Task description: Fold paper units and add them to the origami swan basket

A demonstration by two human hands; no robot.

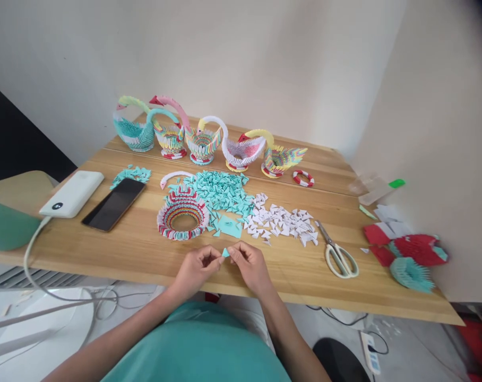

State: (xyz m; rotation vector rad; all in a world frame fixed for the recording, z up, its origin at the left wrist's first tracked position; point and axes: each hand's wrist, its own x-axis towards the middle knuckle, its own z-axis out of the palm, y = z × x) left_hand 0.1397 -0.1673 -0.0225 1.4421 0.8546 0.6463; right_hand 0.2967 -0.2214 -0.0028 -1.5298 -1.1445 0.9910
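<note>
Clock hours run from the piece in the person's hands. At ten o'clock on the wooden surface (289, 273) I see a white power bank (76, 191) with its cable plugged in, then a dark smartphone (115, 204) near it. Between ten and eleven stands a round folded-paper bowl (183, 199), red, white and turquoise. At nine, the left hand (197, 268) has its fingers pinched on a small turquoise paper triangle (225, 253), near the surface's front edge. Loose turquoise triangles (221, 188) heap at twelve. The right hand (251, 263), at three, clamps its fingers on the same triangle. White triangles (284, 222) spread at two; white-handled scissors (337, 255) lie farther out at three.
</note>
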